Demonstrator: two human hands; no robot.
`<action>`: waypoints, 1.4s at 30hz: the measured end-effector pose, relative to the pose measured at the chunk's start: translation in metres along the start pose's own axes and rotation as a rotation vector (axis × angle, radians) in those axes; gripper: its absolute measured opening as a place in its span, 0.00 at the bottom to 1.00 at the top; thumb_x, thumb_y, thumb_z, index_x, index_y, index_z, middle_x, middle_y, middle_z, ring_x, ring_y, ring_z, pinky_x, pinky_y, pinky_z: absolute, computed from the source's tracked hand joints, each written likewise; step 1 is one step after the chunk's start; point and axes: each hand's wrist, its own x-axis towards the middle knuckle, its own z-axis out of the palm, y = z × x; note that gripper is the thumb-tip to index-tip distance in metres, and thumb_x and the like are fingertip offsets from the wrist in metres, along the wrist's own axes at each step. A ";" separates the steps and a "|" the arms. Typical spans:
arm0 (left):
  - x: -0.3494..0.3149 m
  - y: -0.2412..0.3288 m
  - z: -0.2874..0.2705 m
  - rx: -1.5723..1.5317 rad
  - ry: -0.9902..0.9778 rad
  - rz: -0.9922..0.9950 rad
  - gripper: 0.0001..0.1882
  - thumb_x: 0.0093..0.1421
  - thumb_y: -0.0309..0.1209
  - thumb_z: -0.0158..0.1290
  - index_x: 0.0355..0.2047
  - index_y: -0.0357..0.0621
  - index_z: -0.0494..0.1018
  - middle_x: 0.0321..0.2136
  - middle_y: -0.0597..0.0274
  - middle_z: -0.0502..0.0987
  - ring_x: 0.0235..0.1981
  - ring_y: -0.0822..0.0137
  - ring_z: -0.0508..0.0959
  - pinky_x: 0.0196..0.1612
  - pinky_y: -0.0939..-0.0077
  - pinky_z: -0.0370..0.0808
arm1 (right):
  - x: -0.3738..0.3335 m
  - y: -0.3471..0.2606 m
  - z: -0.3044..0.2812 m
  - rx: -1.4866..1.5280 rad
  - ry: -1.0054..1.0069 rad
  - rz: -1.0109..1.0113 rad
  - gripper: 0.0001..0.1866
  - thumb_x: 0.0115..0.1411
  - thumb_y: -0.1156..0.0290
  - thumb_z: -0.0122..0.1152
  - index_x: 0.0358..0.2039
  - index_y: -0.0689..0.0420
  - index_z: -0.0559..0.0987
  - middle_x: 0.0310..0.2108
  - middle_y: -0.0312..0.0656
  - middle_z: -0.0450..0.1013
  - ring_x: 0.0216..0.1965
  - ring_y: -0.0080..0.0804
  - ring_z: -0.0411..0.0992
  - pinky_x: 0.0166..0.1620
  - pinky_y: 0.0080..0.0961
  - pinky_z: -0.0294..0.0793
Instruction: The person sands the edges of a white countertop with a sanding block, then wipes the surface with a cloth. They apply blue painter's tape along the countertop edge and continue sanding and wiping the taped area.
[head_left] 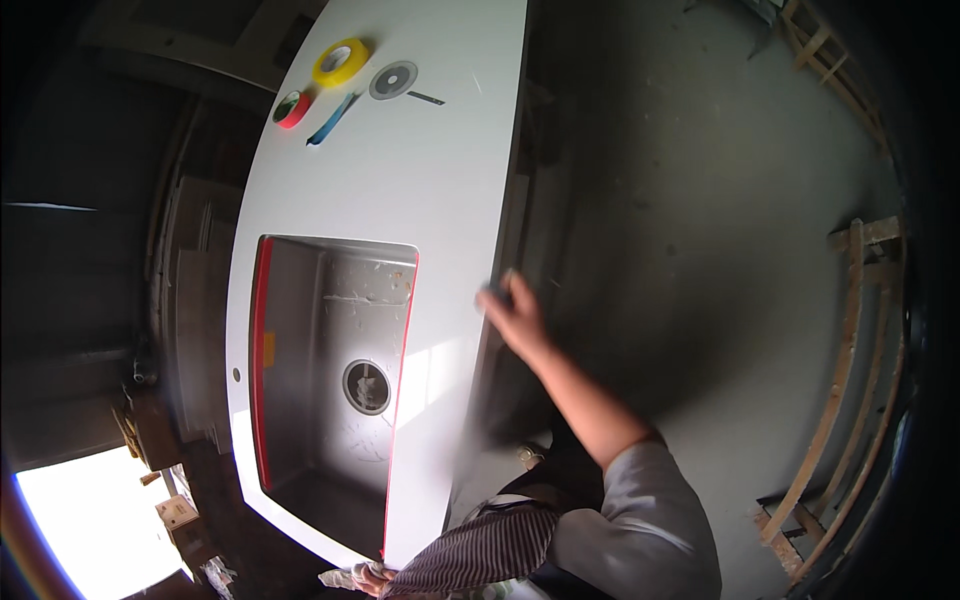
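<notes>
Right hand (512,312) is at the front edge of the white countertop (420,170), fingers clenched around a small dark block (495,289), maybe a sanding pad, too blurred to tell, pressed against the edge near the sink (340,370) corner. Left hand (368,577) sits low by the near end of the countertop, gripping a pale crumpled rag (338,577).

Progress, as a judgement: sink looks seated in its cutout, red strips along both long sides, so edges not finished. Basin has white smears, needs cleaning.

Far end: yellow tape roll (340,62), red-rimmed roll (291,108), grey disc (393,80), blue tool (332,119).
</notes>
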 end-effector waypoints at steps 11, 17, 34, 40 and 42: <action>0.002 -0.001 0.010 0.009 -0.053 0.020 0.22 0.51 0.34 0.52 0.48 0.44 0.70 0.53 0.41 0.66 0.55 0.40 0.66 0.57 0.49 0.63 | 0.265 -0.078 -0.057 0.043 0.121 0.209 0.20 0.52 0.53 0.69 0.34 0.55 0.76 0.27 0.31 0.71 0.27 0.26 0.68 0.31 0.26 0.70; -0.002 -0.011 -0.004 0.028 -0.078 0.014 0.22 0.51 0.34 0.51 0.49 0.44 0.70 0.54 0.41 0.65 0.55 0.40 0.65 0.57 0.49 0.63 | 0.100 -0.052 -0.031 0.009 -0.165 0.264 0.19 0.53 0.55 0.69 0.38 0.54 0.77 0.32 0.35 0.74 0.33 0.27 0.72 0.36 0.26 0.73; -0.003 -0.018 -0.014 0.053 -0.133 0.032 0.23 0.53 0.35 0.50 0.51 0.46 0.69 0.54 0.40 0.64 0.55 0.39 0.64 0.58 0.48 0.62 | -0.014 0.023 -0.018 -0.206 -0.195 0.292 0.44 0.50 0.56 0.74 0.61 0.64 0.63 0.60 0.58 0.63 0.61 0.45 0.63 0.61 0.37 0.65; -0.006 -0.033 -0.009 0.060 -0.167 0.076 0.26 0.53 0.31 0.49 0.55 0.50 0.66 0.58 0.39 0.59 0.59 0.39 0.60 0.61 0.48 0.59 | 0.181 -0.037 -0.049 -0.053 0.137 -0.042 0.24 0.53 0.51 0.69 0.35 0.60 0.74 0.29 0.37 0.71 0.29 0.24 0.68 0.31 0.25 0.69; -0.011 -0.028 -0.012 0.056 -0.153 0.061 0.27 0.54 0.32 0.49 0.56 0.48 0.64 0.57 0.39 0.59 0.58 0.39 0.61 0.61 0.49 0.58 | 0.171 -0.057 -0.046 -0.004 0.037 0.039 0.24 0.52 0.49 0.69 0.35 0.58 0.75 0.27 0.35 0.71 0.26 0.22 0.68 0.27 0.23 0.68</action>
